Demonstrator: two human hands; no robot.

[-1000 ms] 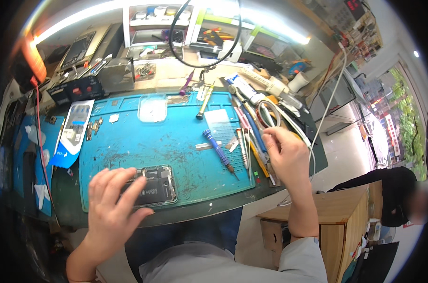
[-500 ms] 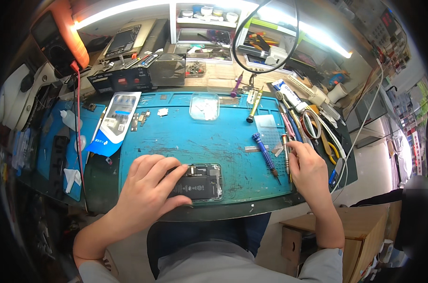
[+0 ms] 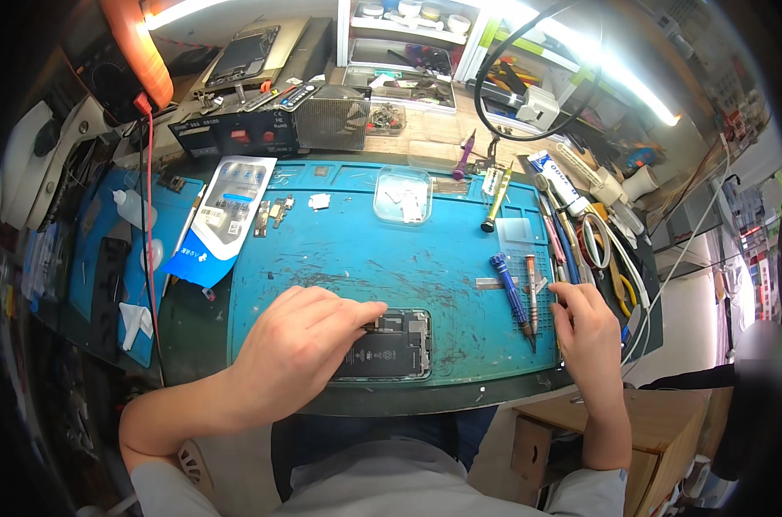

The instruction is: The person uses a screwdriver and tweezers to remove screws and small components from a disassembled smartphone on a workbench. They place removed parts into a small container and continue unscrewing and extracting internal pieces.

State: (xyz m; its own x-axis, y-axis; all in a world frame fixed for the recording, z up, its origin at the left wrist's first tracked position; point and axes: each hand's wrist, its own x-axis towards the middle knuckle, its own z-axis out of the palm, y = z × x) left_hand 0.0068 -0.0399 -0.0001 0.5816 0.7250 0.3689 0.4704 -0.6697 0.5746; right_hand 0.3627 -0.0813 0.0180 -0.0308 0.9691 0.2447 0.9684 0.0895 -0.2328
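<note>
blue work mat (image 3: 322,250) supports the opened phone (image 3: 395,323), which lies flat near the front edge of the mat, inner side up. black battery (image 3: 375,355): exposed inside the phone frame, partly hidden by my fingers. left hand (image 3: 292,340): positioned over the left end of the phone, fingers bent, fingertips at the far long edge. i cannot tell whether these fingertips pinch a part. right hand (image 3: 591,319): positioned at the right margin of the mat, fingers curled, thumb and forefinger near each other. i cannot tell whether a small item sits between them. bronze screwdriver (image 3: 531,289): lies just left of my right hand, beside the blue screwdriver (image 3: 508,289). clear tray (image 3: 389,183): rests at the far side of the mat and contains pale pieces (image 3: 412,202).
</note>
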